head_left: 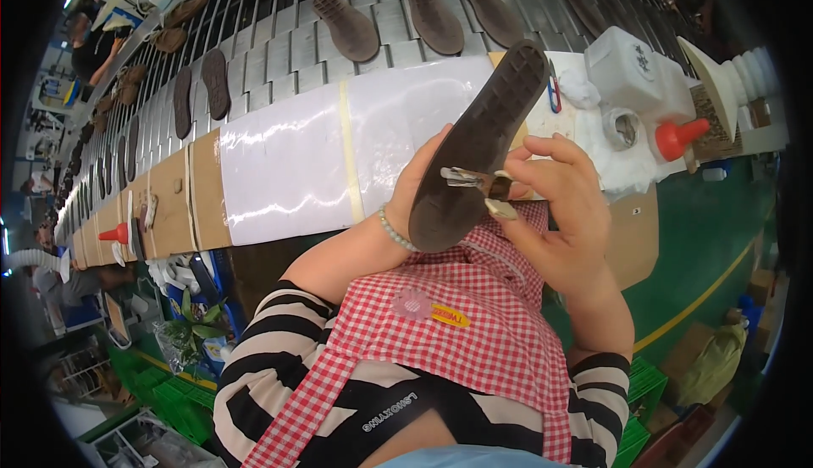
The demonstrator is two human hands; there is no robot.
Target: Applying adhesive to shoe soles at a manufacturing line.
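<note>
A dark brown shoe sole [483, 142] is held up at a slant in front of my chest, its gridded side facing me. My left hand [415, 171] grips it by the left edge, the fingers mostly hidden behind it. At the right edge, my right hand [566, 197] pinches a small brush-like tool with a silvery end [462, 177] lying against the sole; its exact kind is unclear. Pale covers wrap some of the right fingertips. Beneath the sole is a white work sheet [288, 163] with a yellow strip across it.
Several more soles [345, 27] lie on a slatted metal conveyor [288, 53] beyond the bench. To the right stand a white plastic jug [622, 66], a red-capped bottle [680, 138], scissors [554, 87] and an open jar [622, 129]. Another red nozzle [114, 233] lies at left.
</note>
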